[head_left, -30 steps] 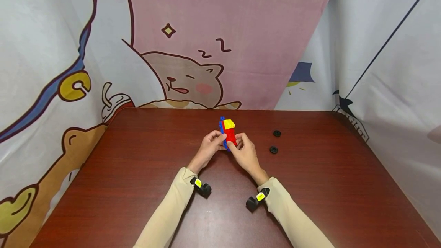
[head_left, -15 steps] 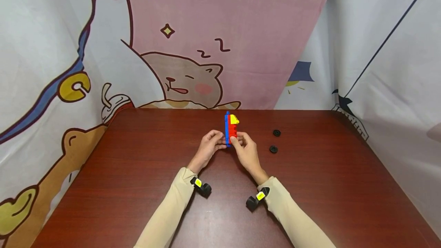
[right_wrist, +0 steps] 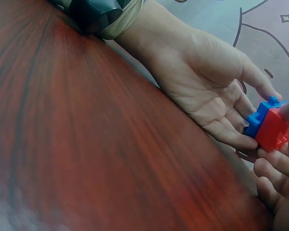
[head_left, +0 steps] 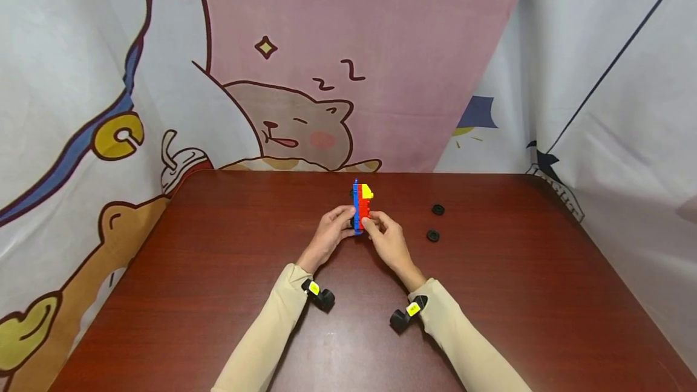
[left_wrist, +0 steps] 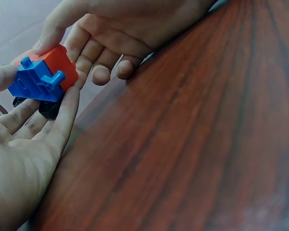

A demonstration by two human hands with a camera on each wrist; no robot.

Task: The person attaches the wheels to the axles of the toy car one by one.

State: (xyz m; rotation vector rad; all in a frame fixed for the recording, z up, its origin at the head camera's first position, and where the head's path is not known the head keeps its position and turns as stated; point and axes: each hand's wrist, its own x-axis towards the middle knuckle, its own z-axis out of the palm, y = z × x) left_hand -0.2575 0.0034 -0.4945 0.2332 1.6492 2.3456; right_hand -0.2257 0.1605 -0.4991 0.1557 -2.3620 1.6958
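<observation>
Both hands hold a building-block toy car (head_left: pixel 363 205) over the middle of the table, its blue base facing left and its yellow sloped brick (head_left: pixel 366 191) at the far end. My left hand (head_left: pixel 331 230) grips the blue base (left_wrist: pixel 29 83), with a black wheel (left_wrist: pixel 49 109) showing beneath it beside the fingers. From the other side, my right hand (head_left: pixel 388 243) pinches the red bricks (right_wrist: pixel 271 131) between thumb and fingers. Two loose black wheels, a farther one (head_left: pixel 438 210) and a nearer one (head_left: pixel 432 235), lie right of the hands.
A dark red-brown wooden table (head_left: pixel 229 259) spreads under the arms. Behind it hangs a pink and white cartoon curtain (head_left: pixel 414 47). Each sleeved wrist wears a black camera, the left one (head_left: pixel 325 300) and the right one (head_left: pixel 399 320).
The toy car has turned onto its side, so its blue base faces left more squarely. It shifted right, then slightly back left. The loose wheels stayed put.
</observation>
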